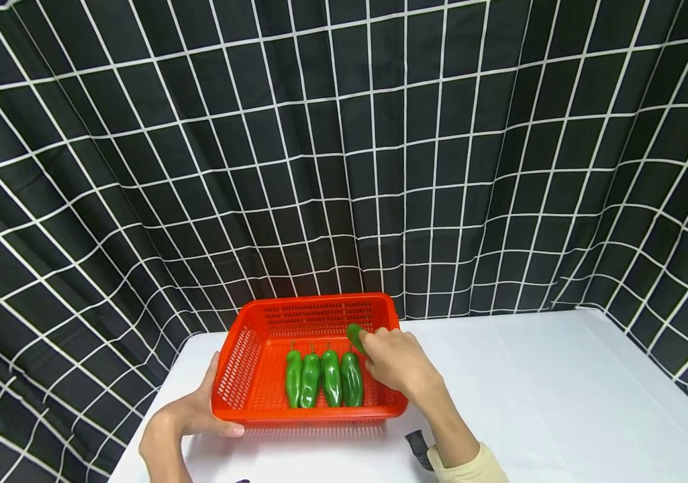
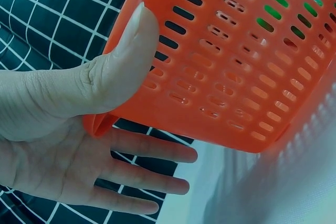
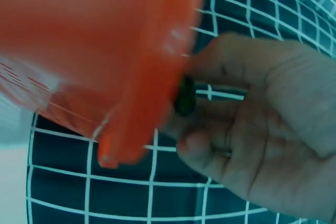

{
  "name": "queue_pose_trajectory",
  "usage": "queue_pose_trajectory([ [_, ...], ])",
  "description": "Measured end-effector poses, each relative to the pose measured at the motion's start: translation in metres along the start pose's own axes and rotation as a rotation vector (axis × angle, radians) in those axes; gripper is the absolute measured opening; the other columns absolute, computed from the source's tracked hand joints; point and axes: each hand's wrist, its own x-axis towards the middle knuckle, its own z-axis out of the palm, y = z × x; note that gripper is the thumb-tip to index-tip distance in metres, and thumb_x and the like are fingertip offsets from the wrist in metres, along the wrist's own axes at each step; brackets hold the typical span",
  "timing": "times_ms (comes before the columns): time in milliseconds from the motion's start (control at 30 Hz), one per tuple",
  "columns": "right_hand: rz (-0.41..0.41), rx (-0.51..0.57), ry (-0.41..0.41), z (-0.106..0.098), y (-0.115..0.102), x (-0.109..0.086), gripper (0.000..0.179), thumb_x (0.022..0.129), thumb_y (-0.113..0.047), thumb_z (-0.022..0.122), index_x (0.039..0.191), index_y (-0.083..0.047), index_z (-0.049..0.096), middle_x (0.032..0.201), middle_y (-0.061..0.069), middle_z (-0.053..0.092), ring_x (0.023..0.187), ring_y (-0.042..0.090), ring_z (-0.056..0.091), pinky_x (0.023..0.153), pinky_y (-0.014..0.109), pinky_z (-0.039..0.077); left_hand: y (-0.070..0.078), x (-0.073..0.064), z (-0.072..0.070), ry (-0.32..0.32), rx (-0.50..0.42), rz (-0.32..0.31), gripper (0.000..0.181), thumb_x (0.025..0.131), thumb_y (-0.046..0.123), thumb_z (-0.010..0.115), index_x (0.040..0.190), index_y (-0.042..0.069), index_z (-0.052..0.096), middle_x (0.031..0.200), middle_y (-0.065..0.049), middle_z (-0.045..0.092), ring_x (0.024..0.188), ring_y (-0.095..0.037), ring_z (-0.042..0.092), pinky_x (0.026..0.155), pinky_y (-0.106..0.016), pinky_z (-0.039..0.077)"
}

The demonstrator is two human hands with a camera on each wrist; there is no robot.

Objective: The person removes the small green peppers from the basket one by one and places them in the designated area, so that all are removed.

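Observation:
A red plastic basket (image 1: 253, 396) with slotted walls holds several green chili peppers (image 1: 331, 379), lying side by side, stems toward the back. My left hand (image 1: 189, 409) rests at the basket's front left corner. In the left wrist view its thumb (image 2: 134, 51) lies against the slotted wall, while the visible fingers (image 2: 152, 177) stretch out straight below the rim. Over the basket's right side, my right hand (image 1: 401, 362) pinches another green pepper (image 1: 354, 335). Only a dark green bit of that pepper (image 3: 185, 96) shows in the right wrist view, partly hidden by the rim.
The basket stands on a white-covered table (image 1: 537, 396). Behind and beside it hangs a black curtain (image 1: 416, 168) with white grid lines. Near the right forearm, a dark strap-like object (image 1: 419, 449) is partly visible.

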Motion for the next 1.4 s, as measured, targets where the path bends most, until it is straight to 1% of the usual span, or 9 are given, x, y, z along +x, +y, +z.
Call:
queue_pose_trajectory([
  [33, -0.004, 0.042, -0.015, -0.003, 0.001, 0.0, 0.009, 0.087, 0.0, 0.073, 0.095, -0.004, 0.071, 0.059, -0.002, 0.047, 0.051, 0.016, 0.044, 0.048, 0.032, 0.038, 0.0, 0.0, 0.0, 0.0, -0.001, 0.0, 0.16, 0.066, 0.048, 0.098, 0.162, 0.003, -0.023, 0.171, -0.034, 0.002, 0.148, -0.054, 0.036, 0.117, -0.072, 0.038],
  [100, 0.002, 0.105, -0.043, -0.008, 0.004, -0.001, 0.026, 0.089, 0.0, 0.07, 0.114, -0.003, 0.073, 0.061, -0.004, 0.045, 0.053, 0.013, 0.041, 0.05, 0.027, 0.032, -0.001, 0.001, 0.0, -0.002, -0.007, 0.01, 0.16, 0.066, 0.048, 0.098, 0.162, 0.004, -0.023, 0.171, -0.034, 0.0, 0.149, -0.054, 0.035, 0.117, -0.072, 0.037],
  [200, 0.002, 0.152, -0.061, -0.014, 0.007, -0.003, 0.049, 0.09, 0.0, 0.067, 0.139, -0.003, 0.065, 0.067, -0.004, 0.05, 0.053, 0.01, 0.042, 0.05, 0.023, 0.03, -0.001, 0.001, 0.001, -0.006, -0.022, 0.009, 0.16, 0.066, 0.046, 0.098, 0.162, 0.005, -0.023, 0.171, -0.033, 0.001, 0.149, -0.053, 0.034, 0.117, -0.072, 0.038],
  [333, -0.008, 0.132, -0.025, -0.023, 0.014, -0.007, 0.061, 0.088, 0.0, 0.066, 0.149, -0.006, 0.057, 0.074, -0.003, 0.054, 0.057, 0.01, 0.045, 0.052, 0.022, 0.033, -0.001, 0.001, 0.001, -0.008, -0.026, 0.014, 0.16, 0.065, 0.046, 0.099, 0.163, 0.006, -0.022, 0.172, -0.032, 0.002, 0.149, -0.053, 0.034, 0.117, -0.072, 0.038],
  [467, -0.001, 0.146, 0.005, -0.032, 0.023, -0.011, 0.07, 0.086, 0.001, 0.066, 0.154, -0.007, 0.05, 0.075, -0.002, 0.052, 0.064, 0.011, 0.047, 0.056, 0.022, 0.035, 0.001, 0.001, 0.0, -0.01, -0.02, 0.019, 0.161, 0.065, 0.047, 0.098, 0.162, 0.006, -0.023, 0.171, -0.033, 0.001, 0.149, -0.053, 0.035, 0.116, -0.072, 0.038],
  [633, 0.035, 0.222, 0.017, -0.042, 0.038, -0.017, 0.079, 0.085, 0.001, 0.067, 0.159, -0.011, 0.041, 0.081, 0.001, 0.055, 0.072, 0.013, 0.05, 0.059, 0.025, 0.04, 0.002, 0.001, 0.0, -0.002, -0.014, 0.004, 0.161, 0.065, 0.047, 0.099, 0.162, 0.005, -0.023, 0.171, -0.033, 0.003, 0.148, -0.054, 0.037, 0.116, -0.072, 0.039],
  [833, 0.076, 0.294, 0.001, -0.051, 0.056, -0.023, 0.084, 0.086, 0.0, 0.064, 0.162, -0.014, 0.032, 0.08, 0.003, 0.058, 0.067, 0.014, 0.052, 0.057, 0.026, 0.042, 0.002, 0.0, 0.002, 0.009, 0.002, -0.02, 0.162, 0.064, 0.047, 0.099, 0.161, 0.001, -0.023, 0.17, -0.035, 0.0, 0.149, -0.056, 0.034, 0.117, -0.073, 0.037],
  [1167, 0.272, 0.323, -0.15, -0.058, 0.082, -0.036, 0.072, 0.093, -0.009, 0.061, 0.159, -0.02, 0.035, 0.091, 0.007, 0.063, 0.064, 0.014, 0.065, 0.064, 0.032, 0.041, -0.001, 0.002, 0.0, -0.001, -0.007, -0.019, 0.164, 0.064, 0.045, 0.1, 0.16, 0.0, -0.025, 0.171, -0.035, -0.003, 0.152, -0.056, 0.029, 0.119, -0.074, 0.033],
  [1400, 0.365, 0.297, -0.27, -0.044, 0.093, -0.032, 0.066, 0.093, -0.007, 0.06, 0.156, -0.016, 0.039, 0.093, 0.009, 0.06, 0.061, 0.021, 0.068, 0.064, 0.033, 0.042, -0.003, 0.005, -0.001, 0.002, -0.007, -0.038, 0.164, 0.064, 0.042, 0.1, 0.16, 0.002, -0.026, 0.172, -0.032, -0.004, 0.154, -0.055, 0.024, 0.119, -0.075, 0.031],
])
